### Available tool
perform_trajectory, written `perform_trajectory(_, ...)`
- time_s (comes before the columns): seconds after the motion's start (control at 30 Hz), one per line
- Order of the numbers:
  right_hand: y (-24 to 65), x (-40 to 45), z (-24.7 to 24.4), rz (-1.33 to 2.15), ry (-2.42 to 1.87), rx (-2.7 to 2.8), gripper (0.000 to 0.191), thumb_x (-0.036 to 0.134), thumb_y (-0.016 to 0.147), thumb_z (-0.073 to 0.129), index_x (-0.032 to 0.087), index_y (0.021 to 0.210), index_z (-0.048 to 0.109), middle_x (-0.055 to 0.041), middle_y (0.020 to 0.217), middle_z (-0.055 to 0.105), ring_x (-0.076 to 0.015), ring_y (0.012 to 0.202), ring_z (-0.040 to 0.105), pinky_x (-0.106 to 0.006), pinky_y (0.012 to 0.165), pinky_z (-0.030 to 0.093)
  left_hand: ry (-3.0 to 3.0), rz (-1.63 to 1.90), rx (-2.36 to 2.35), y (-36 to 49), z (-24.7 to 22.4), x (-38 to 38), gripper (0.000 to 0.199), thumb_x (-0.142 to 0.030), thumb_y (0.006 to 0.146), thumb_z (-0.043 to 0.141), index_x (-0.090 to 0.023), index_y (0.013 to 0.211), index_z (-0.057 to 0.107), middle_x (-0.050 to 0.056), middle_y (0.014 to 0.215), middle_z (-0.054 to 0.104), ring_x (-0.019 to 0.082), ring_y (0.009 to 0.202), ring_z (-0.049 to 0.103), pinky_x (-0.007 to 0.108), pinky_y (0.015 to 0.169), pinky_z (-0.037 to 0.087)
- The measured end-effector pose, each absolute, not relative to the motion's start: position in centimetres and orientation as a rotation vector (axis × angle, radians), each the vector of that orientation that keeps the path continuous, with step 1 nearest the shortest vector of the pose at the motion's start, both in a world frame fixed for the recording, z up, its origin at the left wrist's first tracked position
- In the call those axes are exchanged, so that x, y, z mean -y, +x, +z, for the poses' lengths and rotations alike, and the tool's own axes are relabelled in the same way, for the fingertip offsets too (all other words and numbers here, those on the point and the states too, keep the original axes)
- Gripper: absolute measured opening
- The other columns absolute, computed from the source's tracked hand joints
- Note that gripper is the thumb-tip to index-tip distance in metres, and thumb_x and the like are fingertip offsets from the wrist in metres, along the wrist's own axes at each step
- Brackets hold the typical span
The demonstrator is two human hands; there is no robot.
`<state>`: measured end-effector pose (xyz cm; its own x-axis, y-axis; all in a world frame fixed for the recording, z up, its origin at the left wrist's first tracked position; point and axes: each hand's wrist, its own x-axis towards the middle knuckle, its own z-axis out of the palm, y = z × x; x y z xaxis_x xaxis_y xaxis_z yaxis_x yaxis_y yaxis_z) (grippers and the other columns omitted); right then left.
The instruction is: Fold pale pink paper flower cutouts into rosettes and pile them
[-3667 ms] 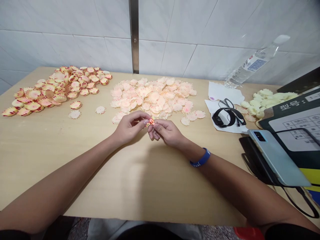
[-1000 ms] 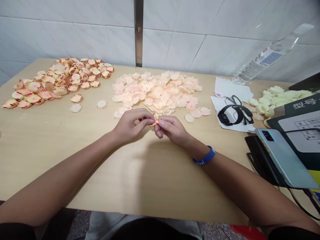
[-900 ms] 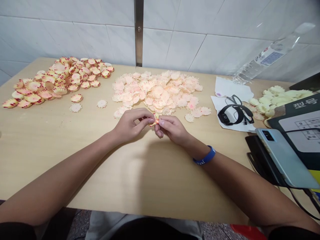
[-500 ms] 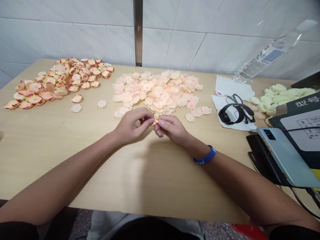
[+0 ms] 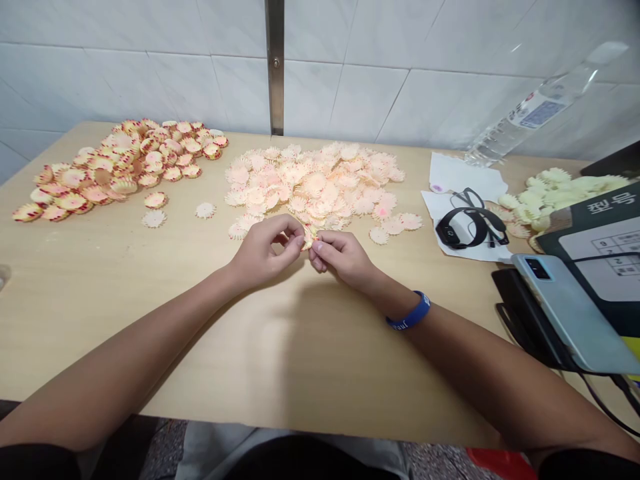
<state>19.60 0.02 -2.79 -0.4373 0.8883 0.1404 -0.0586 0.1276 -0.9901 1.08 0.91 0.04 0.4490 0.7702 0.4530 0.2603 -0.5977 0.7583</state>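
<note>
Head view: beyond the red-edged scalloped discs (image 5: 120, 167) on the desk (image 5: 75, 287), our left hand (image 5: 263, 253) and right hand (image 5: 343, 260) grip a small pink scalloped disc (image 5: 309, 239) between their fingertips, just before the pale pink pile (image 5: 310, 187); our blue wristband (image 5: 409, 311) reads "Paul", the dark folder (image 5: 600, 207) "型号".

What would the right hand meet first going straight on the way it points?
The right hand would probably meet the small frilly piece at its fingertips first, then the left hand; depth is unclear.
</note>
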Motion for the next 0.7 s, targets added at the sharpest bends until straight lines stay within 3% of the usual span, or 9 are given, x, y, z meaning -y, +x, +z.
perform_trajectory(0.23,19.65,-0.32,-3.15,1.464,-0.791,1.494,0.044,0.055,0.086,0.062,0.017,0.067,0.055,0.0036,0.051,0.049,-0.0083,0.047,0.044,-0.023,0.046,0.035,1.664,1.065,-0.882,1.54,-0.11,-1.15,0.025,-0.039,0.084,0.066,-0.017,0.077,0.056,0.002,0.076,0.060,0.009,0.059,0.054,0.023,0.056,0.046)
perform_trajectory(0.53,19.50,-0.28,-3.24,1.482,-0.776,1.496,0.039,0.053,0.088,0.060,0.017,0.073,0.056,0.0044,0.052,0.049,-0.0074,0.046,0.040,-0.022,0.044,0.031,1.571,1.051,-0.918,1.35,-0.31,-1.80,0.024,-0.038,0.080,0.069,-0.017,0.075,0.057,-0.001,0.064,0.057,0.011,0.057,0.054,0.024,0.057,0.047)
perform_trajectory(0.7,19.39,-0.20,-2.91,1.352,-0.854,1.521,0.035,0.040,0.088,0.058,0.018,0.061,0.051,0.0046,0.049,0.046,-0.0079,0.046,0.038,-0.024,0.047,0.031,1.559,0.995,-0.901,1.46,-0.29,-1.72,0.022,-0.037,0.080,0.067,-0.017,0.076,0.058,-0.001,0.065,0.058,0.011,0.057,0.055,0.024,0.058,0.049)
